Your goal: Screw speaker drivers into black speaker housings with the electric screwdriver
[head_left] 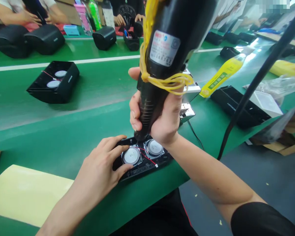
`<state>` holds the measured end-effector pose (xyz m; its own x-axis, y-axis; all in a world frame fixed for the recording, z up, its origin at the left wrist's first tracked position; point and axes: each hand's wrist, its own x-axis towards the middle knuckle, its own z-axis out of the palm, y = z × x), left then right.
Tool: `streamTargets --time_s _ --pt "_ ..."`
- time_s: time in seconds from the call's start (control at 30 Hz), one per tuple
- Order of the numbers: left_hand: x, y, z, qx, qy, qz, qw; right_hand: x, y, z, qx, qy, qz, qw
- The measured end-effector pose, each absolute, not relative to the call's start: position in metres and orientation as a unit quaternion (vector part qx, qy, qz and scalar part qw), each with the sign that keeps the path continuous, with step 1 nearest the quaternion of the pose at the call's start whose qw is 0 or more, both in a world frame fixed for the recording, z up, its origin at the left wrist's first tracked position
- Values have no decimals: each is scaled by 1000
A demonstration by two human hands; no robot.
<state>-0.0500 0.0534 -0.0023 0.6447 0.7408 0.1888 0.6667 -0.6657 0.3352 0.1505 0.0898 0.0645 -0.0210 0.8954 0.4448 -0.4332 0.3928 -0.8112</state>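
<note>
My right hand (pixel 162 118) is wrapped round a black electric screwdriver (pixel 149 95) with a white label and yellow bands tied about it. The tool points down, its tip at the upper edge of a black speaker panel (pixel 140 171), between two round silver speakers. My left hand (pixel 103 162) grips the panel's left end, fingers over the far edge and thumb near the left speaker (pixel 131 155). Beside it sits the right speaker (pixel 154 148). A red wire with a white connector (pixel 156 165) lies across the panel.
An open black housing (pixel 55 82) stands at the left on the green table (pixel 95 114). Yellow paper (pixel 29 193) lies front left. At the right are a yellow bottle (pixel 222 75), another black housing (pixel 241 106) and a hanging black cable (pixel 250 88). People work across the table.
</note>
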Motion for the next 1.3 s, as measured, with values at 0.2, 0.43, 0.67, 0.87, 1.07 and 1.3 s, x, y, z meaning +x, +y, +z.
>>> streamTargets --time_s 0.2,0.43,0.67,0.87,1.07,1.3 --pt "-49 52 -1 892 398 163 137 147 93 54 -238 -502 513 654" --pt "-48 53 0 892 400 159 140 147 97 46 -220 -519 503 655" --pt "-47 53 0 890 404 157 142 146 97 44 -215 -512 524 646" --pt "-45 53 1 889 407 159 136 146 98 41 -192 -502 543 646" --pt "-46 53 0 893 402 160 121 144 94 32 -173 -528 551 623" --pt "-44 53 6 897 402 146 115 142 91 21 -201 -546 585 565"
